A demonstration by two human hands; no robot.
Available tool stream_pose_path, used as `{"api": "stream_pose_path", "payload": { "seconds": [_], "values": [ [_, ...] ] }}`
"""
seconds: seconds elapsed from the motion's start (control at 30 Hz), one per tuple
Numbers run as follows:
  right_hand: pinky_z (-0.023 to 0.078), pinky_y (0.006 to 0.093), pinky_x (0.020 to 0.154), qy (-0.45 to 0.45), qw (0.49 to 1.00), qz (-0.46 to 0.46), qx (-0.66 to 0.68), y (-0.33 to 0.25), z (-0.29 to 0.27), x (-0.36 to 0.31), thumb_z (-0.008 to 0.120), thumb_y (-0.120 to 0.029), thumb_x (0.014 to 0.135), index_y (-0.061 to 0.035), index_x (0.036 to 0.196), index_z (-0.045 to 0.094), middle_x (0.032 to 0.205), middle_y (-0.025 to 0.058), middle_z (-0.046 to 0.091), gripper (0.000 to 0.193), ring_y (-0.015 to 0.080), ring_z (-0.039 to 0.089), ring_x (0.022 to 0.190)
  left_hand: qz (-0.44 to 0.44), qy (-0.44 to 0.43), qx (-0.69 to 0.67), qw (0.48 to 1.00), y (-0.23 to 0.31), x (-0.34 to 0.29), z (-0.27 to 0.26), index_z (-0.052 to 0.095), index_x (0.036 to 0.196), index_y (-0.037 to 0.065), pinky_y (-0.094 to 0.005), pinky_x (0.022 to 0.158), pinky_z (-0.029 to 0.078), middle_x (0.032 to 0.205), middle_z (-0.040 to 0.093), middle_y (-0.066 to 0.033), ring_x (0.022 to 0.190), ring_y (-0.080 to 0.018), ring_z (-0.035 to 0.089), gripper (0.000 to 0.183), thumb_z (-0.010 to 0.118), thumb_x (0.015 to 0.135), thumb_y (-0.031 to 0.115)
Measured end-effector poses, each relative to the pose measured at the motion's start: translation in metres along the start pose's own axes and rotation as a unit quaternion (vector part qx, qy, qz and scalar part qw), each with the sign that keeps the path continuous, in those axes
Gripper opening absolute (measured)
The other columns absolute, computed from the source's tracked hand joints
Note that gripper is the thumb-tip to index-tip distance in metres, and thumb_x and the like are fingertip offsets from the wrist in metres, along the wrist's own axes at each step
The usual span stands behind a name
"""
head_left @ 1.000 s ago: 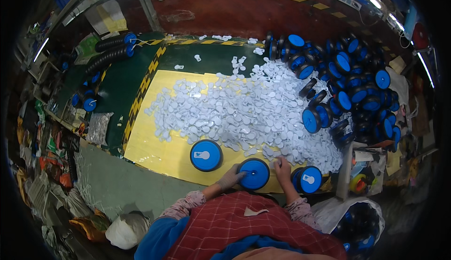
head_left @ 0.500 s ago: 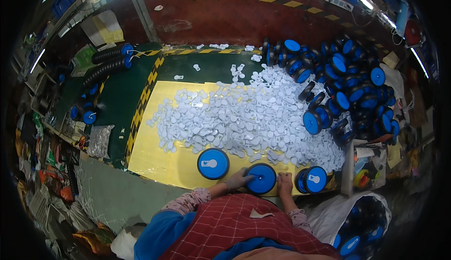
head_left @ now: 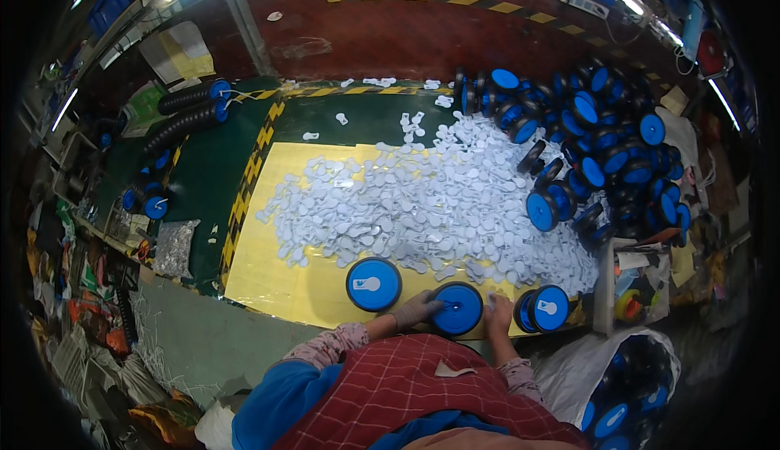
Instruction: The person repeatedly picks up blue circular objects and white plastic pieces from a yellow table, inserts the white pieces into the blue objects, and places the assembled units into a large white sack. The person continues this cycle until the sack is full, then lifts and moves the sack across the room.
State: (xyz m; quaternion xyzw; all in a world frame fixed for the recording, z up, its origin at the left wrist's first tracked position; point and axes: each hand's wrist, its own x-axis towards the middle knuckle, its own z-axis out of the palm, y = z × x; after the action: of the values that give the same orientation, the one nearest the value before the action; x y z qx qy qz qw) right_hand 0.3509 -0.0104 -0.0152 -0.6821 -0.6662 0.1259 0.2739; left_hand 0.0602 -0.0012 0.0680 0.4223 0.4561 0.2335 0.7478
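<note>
A black-rimmed wheel with a bright blue disc face sits face up at the near edge of the yellow sheet on the worktop, between two similar wheels bearing white tags. The gloved left hand has hold of its left side, digits reaching onto the disc; a firm, level hold should stop it turning. The right hand is curled just beside the right rim; I cannot tell whether its fingertips pinch anything. Its light, edge-only grip would keep any tag uncreased.
</note>
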Motion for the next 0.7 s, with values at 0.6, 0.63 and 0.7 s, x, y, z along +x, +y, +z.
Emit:
{"api": "stream_pose_path", "payload": {
  "seconds": [0.6,0.63,0.7],
  "values": [
    [0.048,0.0438,0.088,-0.118,0.956,-0.252,0.096,-0.136,-0.056,0.012,0.072,-0.011,0.08,-0.0047,0.103,0.07,0.112,0.0144,0.062,0.023,0.0338,0.058,0.101,0.051,0.009,0.044,0.998,-0.019,0.017,0.0,0.044,0.135,-0.003,-0.0344,0.092,0.052,0.126,0.056,-0.0183,0.111,-0.0235,0.058,0.054,0.059,0.098,0.034],
    [0.047,0.0448,0.091,-0.101,0.964,-0.236,0.076,-0.136,-0.056,0.013,0.074,-0.015,0.077,-0.0052,0.107,0.069,0.115,0.0157,0.061,0.031,0.0349,0.057,0.104,0.031,0.014,0.03,0.999,-0.008,0.01,0.004,0.043,0.136,-0.004,-0.0346,0.092,0.052,0.126,0.056,-0.0187,0.112,-0.0236,0.058,0.056,0.06,0.098,0.035],
    [0.045,0.0467,0.096,-0.07,0.976,-0.203,0.036,-0.136,-0.056,0.013,0.08,-0.023,0.072,-0.0063,0.115,0.066,0.121,0.0183,0.058,0.048,0.0371,0.055,0.111,0.018,0.025,0.043,0.999,-0.009,0.008,0.003,0.043,0.136,-0.004,-0.035,0.093,0.051,0.126,0.057,-0.019,0.112,-0.0235,0.058,0.059,0.061,0.097,0.037]
  ]
}}
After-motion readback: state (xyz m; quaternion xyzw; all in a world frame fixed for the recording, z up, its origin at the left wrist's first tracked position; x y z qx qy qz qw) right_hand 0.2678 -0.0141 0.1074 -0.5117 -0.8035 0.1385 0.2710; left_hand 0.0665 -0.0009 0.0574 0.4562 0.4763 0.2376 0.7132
